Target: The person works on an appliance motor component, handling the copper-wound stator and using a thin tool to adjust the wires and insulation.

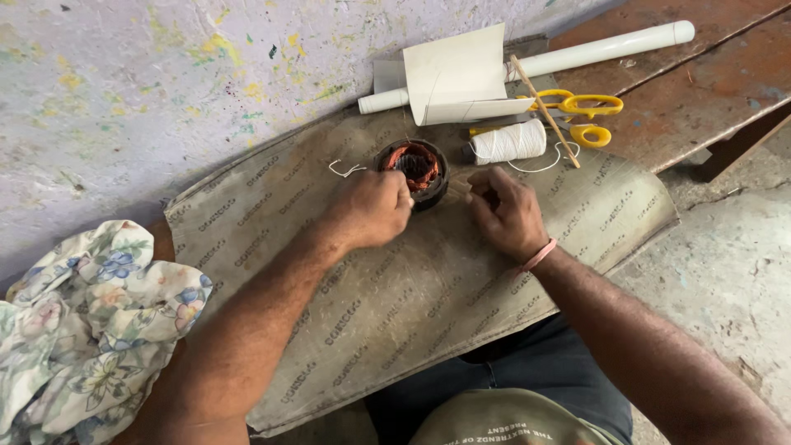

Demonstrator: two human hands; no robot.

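Figure. View from the head camera down onto a worn printed board (395, 305) laid across the person's lap and the floor. A small round motor winding (418, 169), a dark metal ring packed with reddish copper wire, sat on the far part of the board, between the two hands and slightly beyond them. The left hand (372, 208) was clenched, its knuckles touching the near left side of the ring; whether it gripped the ring or a strand of thread could not be told. The right hand (504, 213) lay just beside the ring on its right, fingers curled inward as if pinching something fine; what it pinched was hidden.

Handling, as judged: the ring looked heavy for its size and stiff, safe to take by the outer metal rim. The copper wire inside looked thin and easily nicked or bent, so it was a poor place to grip.

A spool of white thread (511, 142) lay just past the right hand, with a loose strand curling from it. Yellow scissors (581, 111), a thin stick (545, 111), a folded sheet of pale card (457, 74) and a white pipe (601, 48) lay farther off. A flowered cloth (82, 321) was bunched well apart at the left.
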